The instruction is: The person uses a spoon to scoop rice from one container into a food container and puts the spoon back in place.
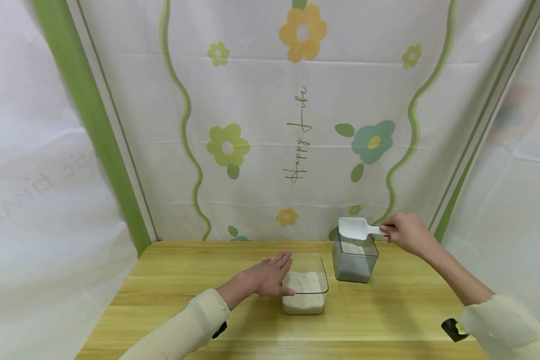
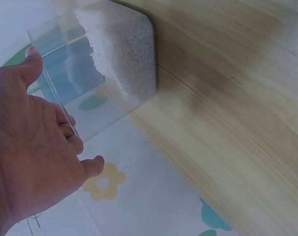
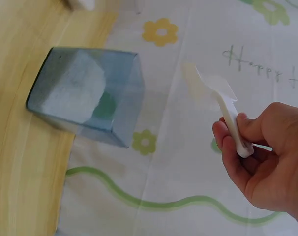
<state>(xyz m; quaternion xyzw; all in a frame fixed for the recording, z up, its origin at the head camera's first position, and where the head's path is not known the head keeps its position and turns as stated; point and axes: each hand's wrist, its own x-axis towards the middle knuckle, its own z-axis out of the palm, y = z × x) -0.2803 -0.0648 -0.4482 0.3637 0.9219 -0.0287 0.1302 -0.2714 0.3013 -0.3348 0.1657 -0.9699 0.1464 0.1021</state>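
Note:
A clear square container [image 1: 303,303], partly filled with pale grainy material [image 2: 127,51], stands on the table. My left hand [image 1: 267,276] rests against its left side, the fingers fairly straight along the rim and the thumb at the front edge. To its right and farther back stands a bluish-grey see-through container [image 1: 353,267], which also has pale material [image 3: 73,86] inside. My right hand [image 1: 407,232] grips the handle of a white scoop [image 1: 353,228], held over the rim of the grey container. I cannot tell whether the scoop holds anything.
Both containers sit on a yellowish wood-grain table [image 1: 184,280]. Behind it hangs a white curtain [image 1: 261,100] printed with flowers, and more white fabric closes off the left and right sides. The grey container stands near the table's back edge.

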